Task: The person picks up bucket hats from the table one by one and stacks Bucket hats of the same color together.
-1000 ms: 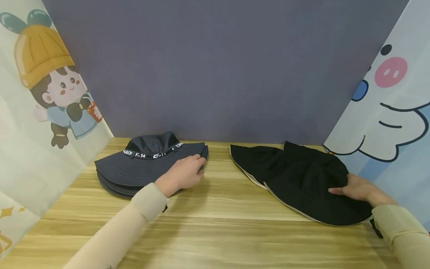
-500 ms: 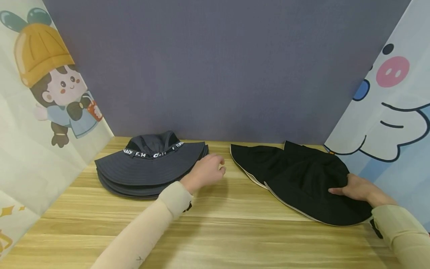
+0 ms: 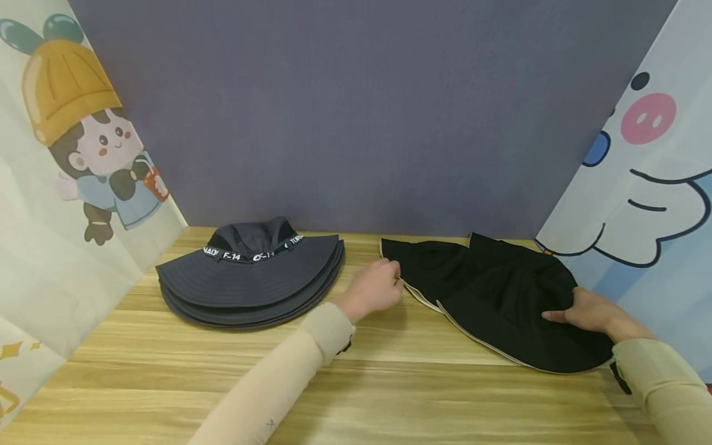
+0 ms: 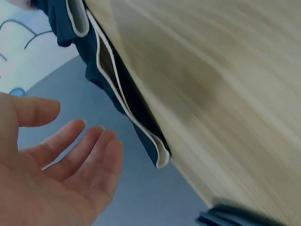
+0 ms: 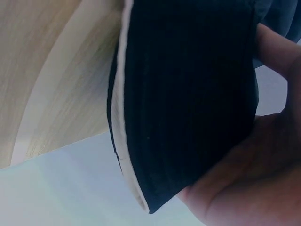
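A floppy black hat point(image 3: 517, 290) with pale edging lies folded on the right side of the table, its narrow brim end pointing left. My right hand point(image 3: 592, 313) grips its right side, the thumb on top and the other fingers hidden behind the cloth. In the right wrist view the brim point(image 5: 188, 94) passes between thumb and palm. My left hand point(image 3: 374, 287) is at the hat's left brim end, holding nothing. The left wrist view shows the left hand's fingers point(image 4: 89, 160) loosely bent and spread from the thumb, beside the brim's open pale-edged fold point(image 4: 110, 70).
Several dark grey bucket hats point(image 3: 250, 284) with a white-lettered band are stacked at the left of the wooden table point(image 3: 389, 395). A grey panel point(image 3: 367, 123) stands along the back. Cartoon-printed sheets point(image 3: 33, 216) flank both sides.
My left hand has moved right, away from the grey hat stack and over to the black hat's left brim end. The right hand and both sets of hats have stayed put.
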A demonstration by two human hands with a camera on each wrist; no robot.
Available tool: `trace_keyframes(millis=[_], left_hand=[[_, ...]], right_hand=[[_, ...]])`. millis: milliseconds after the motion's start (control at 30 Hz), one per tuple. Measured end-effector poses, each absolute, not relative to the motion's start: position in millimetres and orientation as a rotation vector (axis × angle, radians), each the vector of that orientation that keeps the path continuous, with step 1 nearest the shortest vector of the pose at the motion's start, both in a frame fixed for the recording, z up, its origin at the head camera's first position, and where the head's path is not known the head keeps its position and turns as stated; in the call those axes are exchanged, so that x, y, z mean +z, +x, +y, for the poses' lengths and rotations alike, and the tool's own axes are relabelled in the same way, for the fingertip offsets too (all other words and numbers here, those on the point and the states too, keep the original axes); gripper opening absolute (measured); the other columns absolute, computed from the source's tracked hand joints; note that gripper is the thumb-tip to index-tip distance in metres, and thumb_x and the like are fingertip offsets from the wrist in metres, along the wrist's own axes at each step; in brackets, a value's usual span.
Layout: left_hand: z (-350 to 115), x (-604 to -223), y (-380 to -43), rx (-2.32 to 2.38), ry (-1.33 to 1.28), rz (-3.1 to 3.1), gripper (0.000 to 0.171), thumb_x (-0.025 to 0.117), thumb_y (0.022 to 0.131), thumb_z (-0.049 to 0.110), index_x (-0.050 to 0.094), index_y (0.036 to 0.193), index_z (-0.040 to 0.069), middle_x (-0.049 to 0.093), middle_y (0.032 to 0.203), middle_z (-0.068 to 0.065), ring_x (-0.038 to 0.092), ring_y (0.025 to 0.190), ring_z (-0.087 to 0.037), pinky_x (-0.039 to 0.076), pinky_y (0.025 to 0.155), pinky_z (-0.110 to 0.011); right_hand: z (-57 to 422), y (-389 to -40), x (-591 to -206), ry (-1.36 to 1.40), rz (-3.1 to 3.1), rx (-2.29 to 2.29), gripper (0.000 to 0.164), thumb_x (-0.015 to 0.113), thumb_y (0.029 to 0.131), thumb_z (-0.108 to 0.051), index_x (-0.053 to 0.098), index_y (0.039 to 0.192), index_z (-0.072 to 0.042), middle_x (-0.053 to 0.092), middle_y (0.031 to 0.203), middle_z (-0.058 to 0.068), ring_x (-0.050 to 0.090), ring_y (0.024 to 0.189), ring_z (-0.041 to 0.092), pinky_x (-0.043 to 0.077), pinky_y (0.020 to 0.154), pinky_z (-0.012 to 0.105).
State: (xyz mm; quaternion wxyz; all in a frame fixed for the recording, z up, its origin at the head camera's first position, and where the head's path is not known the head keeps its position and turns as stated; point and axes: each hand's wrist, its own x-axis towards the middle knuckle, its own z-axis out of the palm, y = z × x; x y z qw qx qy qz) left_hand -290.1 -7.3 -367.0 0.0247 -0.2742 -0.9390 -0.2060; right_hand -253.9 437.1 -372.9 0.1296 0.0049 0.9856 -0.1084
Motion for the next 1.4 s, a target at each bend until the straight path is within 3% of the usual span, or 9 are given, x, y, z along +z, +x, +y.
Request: trace_keyframes(millis=[233, 400, 533, 733, 1033, 1300, 1400], left_hand=[[21, -369, -282, -0.576, -0.923, -2.884, 0.021, 0.055, 0.104, 0.024, 0.067, 0.113, 0.009, 0.064, 0.105, -0.005, 0.061, 0.089, -0.017, 0.052, 0.073, -0.03], [37, -370, -281, -0.574, -0.967, -2.87, 0.018, 0.054, 0.104, 0.024, 0.066, 0.104, 0.01, 0.061, 0.096, -0.003, 0.059, 0.084, -0.017, 0.05, 0.071, -0.029], [50, -372, -277, -0.572, -0.957, -2.891, 0.023, 0.053, 0.104, 0.025, 0.068, 0.111, 0.009, 0.062, 0.1, -0.004, 0.062, 0.091, -0.017, 0.052, 0.077, -0.029], [67, -375, -273, -0.585, -0.937, -2.904, 0.023, 0.053, 0.104, 0.027, 0.066, 0.108, 0.01, 0.06, 0.096, -0.001, 0.06, 0.088, -0.014, 0.051, 0.078, -0.027], [87, -382, -270, -0.557, -0.948, -3.014, 0.046, 0.051, 0.105, 0.036, 0.054, 0.143, 0.009, 0.057, 0.135, -0.005, 0.054, 0.127, -0.021, 0.045, 0.105, -0.03], [95, -389, -265, -0.471, -0.946, -3.038, 0.041, 0.053, 0.104, 0.036, 0.058, 0.136, 0.011, 0.058, 0.124, -0.003, 0.055, 0.117, -0.019, 0.046, 0.098, -0.029], [97, -387, -264, -0.501, -0.921, -3.053, 0.047, 0.054, 0.104, 0.041, 0.056, 0.14, 0.012, 0.057, 0.131, -0.003, 0.054, 0.122, -0.019, 0.046, 0.101, -0.03]], right_hand=[[437, -252, -373, 0.033, 2.855, -0.324, 0.118, 0.064, 0.092, -0.063, 0.017, 0.132, 0.038, 0.026, 0.132, 0.059, 0.038, 0.115, 0.072, 0.041, 0.092, 0.07], [436, -251, -372, 0.036, 2.853, -0.33, 0.119, 0.064, 0.092, -0.063, 0.016, 0.132, 0.038, 0.024, 0.133, 0.06, 0.037, 0.115, 0.073, 0.041, 0.093, 0.071], [436, -251, -371, 0.043, 2.843, -0.338, 0.12, 0.063, 0.092, -0.064, 0.014, 0.134, 0.038, 0.022, 0.134, 0.06, 0.035, 0.117, 0.073, 0.04, 0.094, 0.071], [436, -252, -371, 0.049, 2.835, -0.342, 0.121, 0.063, 0.091, -0.065, 0.014, 0.133, 0.038, 0.021, 0.135, 0.06, 0.034, 0.118, 0.073, 0.038, 0.095, 0.072], [430, -252, -370, 0.049, 2.853, -0.358, 0.119, 0.066, 0.092, -0.061, 0.015, 0.133, 0.038, 0.022, 0.135, 0.059, 0.033, 0.12, 0.073, 0.038, 0.097, 0.072], [429, -251, -373, 0.04, 2.883, -0.346, 0.117, 0.067, 0.091, -0.059, 0.017, 0.133, 0.038, 0.024, 0.134, 0.059, 0.034, 0.119, 0.073, 0.038, 0.097, 0.072], [429, -250, -374, 0.031, 2.894, -0.358, 0.117, 0.068, 0.091, -0.059, 0.017, 0.134, 0.037, 0.024, 0.135, 0.059, 0.034, 0.12, 0.073, 0.037, 0.097, 0.072]])
